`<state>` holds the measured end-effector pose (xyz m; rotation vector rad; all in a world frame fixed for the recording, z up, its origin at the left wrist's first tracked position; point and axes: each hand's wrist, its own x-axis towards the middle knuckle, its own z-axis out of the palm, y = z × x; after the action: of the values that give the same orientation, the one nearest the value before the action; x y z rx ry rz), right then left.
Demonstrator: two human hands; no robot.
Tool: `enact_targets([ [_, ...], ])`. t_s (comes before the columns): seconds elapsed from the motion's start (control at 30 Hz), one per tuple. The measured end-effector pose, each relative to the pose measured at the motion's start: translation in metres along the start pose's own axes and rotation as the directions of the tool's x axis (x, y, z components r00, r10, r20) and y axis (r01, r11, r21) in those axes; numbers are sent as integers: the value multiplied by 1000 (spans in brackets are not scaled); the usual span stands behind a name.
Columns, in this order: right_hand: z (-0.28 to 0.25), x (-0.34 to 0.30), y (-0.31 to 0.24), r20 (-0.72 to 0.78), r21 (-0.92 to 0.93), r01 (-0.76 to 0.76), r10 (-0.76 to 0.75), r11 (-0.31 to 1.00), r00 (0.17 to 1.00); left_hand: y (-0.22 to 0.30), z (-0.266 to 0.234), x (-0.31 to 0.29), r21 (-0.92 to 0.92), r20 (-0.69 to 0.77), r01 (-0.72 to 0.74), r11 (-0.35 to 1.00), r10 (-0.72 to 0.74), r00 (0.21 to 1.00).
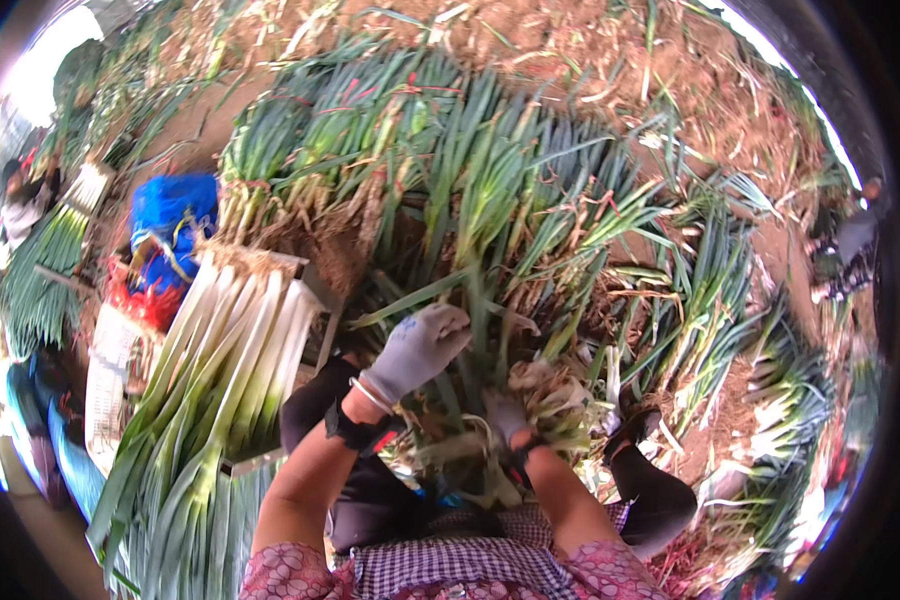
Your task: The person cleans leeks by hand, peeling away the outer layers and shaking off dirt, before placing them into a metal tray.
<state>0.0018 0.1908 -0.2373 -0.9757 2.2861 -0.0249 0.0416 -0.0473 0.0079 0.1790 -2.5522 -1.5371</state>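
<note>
My gloved left hand point(420, 350) is closed, its fingertips beside upright green leek leaves point(478, 310) in front of me; whatever it grips is hidden. My gloved right hand point(507, 415) is lower and nearer to me, against the same leaves and some pale, dry leaf scraps point(555, 390). Blur and leaves hide its fingers. To my left, trimmed leeks point(225, 350) with white stems lie side by side on a stand point(318, 318), roots at the far end and green tops hanging toward me.
Bundles of untrimmed leeks point(370, 120) stretch across the ground ahead, with more leeks point(710, 290) to the right. At left are a blue bag point(173, 215), red netting point(142, 300) and a white crate point(105, 385). Another person point(28, 200) is at far left.
</note>
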Motion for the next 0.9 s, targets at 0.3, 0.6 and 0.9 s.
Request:
enact_targets([
  [0.3, -118, 83, 29, -535, 348, -28, 223, 937, 815, -10, 26, 28, 34, 160, 61, 998, -66, 985],
  [0.6, -104, 145, 15, -77, 954, -136, 657, 267, 750, -9, 29, 22, 242, 220, 127, 962, -182, 958],
  [0.9, -184, 86, 14, -429, 892, 453, 360, 20, 829, -22, 35, 20, 254, 240, 110, 961, -173, 955],
])
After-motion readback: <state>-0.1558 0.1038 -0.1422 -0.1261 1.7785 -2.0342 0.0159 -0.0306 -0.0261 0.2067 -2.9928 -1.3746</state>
